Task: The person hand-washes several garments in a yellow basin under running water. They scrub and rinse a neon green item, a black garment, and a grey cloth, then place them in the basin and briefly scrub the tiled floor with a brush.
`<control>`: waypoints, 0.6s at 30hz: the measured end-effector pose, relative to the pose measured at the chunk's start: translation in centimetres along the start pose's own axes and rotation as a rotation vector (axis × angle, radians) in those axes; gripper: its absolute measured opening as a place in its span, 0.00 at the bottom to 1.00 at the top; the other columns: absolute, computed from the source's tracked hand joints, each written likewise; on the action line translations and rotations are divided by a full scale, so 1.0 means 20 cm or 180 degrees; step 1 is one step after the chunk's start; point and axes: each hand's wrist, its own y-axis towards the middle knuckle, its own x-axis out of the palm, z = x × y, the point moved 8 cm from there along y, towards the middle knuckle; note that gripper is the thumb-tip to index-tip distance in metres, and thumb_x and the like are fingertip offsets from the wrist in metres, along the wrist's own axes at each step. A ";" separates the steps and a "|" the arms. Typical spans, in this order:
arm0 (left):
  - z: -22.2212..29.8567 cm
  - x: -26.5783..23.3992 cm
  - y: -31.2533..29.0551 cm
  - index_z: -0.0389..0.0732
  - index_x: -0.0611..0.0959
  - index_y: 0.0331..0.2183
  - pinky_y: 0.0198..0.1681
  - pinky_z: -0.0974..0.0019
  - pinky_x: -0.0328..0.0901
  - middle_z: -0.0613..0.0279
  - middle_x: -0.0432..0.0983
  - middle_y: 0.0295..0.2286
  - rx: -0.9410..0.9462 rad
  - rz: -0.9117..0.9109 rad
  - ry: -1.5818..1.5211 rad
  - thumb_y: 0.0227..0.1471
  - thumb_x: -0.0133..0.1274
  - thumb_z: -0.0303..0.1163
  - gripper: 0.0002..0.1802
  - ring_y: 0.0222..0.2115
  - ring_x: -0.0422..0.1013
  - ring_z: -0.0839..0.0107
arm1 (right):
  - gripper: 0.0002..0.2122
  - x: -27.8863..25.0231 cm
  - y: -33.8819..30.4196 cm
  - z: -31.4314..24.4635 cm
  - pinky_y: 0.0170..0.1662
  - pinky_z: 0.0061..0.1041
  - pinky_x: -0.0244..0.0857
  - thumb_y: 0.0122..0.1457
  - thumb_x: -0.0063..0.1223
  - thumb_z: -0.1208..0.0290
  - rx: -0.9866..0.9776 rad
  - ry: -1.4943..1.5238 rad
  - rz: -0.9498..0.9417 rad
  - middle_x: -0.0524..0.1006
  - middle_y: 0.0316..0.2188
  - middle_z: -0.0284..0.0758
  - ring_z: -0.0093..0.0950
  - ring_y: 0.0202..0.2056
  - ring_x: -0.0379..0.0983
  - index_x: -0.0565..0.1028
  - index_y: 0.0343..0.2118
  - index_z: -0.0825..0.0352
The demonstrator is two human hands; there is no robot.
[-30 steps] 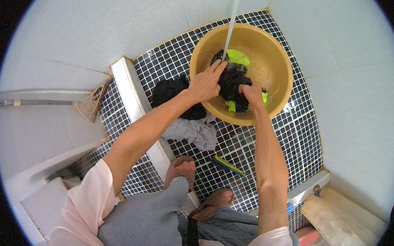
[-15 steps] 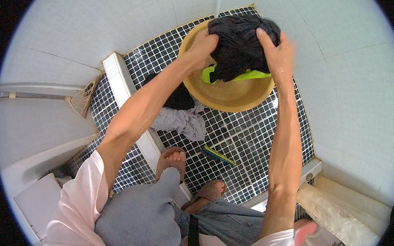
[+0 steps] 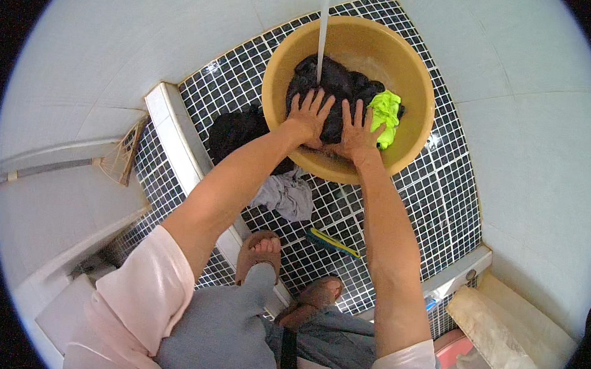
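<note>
Tiled floor (image 3: 436, 200), cloth (image 3: 339, 86) partly behind fingers (image 3: 358, 115)

Pale bluish walls (image 3: 522, 131) met in a corner over a dark floor (image 3: 443, 210).
Small black tiles (image 3: 414, 181) in white grout covered it; a low white curb (image 3: 171, 123) crossed it at left, and light glinted on the tiles.

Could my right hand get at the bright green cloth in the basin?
Most likely yes: the right hand is spread just beside the bright green cloth, which lies largely uncovered, and the water stream falls farther left, over the black cloth.
</note>
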 end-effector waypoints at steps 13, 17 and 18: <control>-0.05 0.00 0.15 0.51 0.41 0.72 0.70 0.38 0.42 0.52 0.30 0.71 0.0282 -0.0101 -0.0110 0.40 0.71 0.41 0.70 0.72 0.30 0.48 | 0.42 0.14 0.14 -0.01 0.69 0.56 0.47 0.64 0.50 0.61 0.0251 -0.0242 0.0470 0.39 0.73 0.55 0.55 0.72 0.35 0.39 0.73 0.64; -0.05 0.08 0.13 0.48 0.49 0.71 0.70 0.42 0.46 0.50 0.33 0.71 0.0459 -0.0274 0.0269 0.39 0.71 0.38 0.65 0.71 0.33 0.46 | 0.39 0.18 0.02 -0.13 0.65 0.59 0.52 0.66 0.46 0.63 0.0406 -0.0267 -0.0200 0.43 0.73 0.54 0.54 0.72 0.37 0.38 0.74 0.63; -0.05 0.10 0.12 0.47 0.53 0.70 0.70 0.43 0.48 0.49 0.34 0.71 0.0507 -0.0437 0.0300 0.38 0.71 0.37 0.63 0.71 0.35 0.45 | 0.32 0.10 -0.01 -0.15 0.65 0.61 0.52 0.64 0.48 0.63 0.0382 -0.0206 0.0318 0.59 0.68 0.52 0.51 0.69 0.53 0.57 0.70 0.62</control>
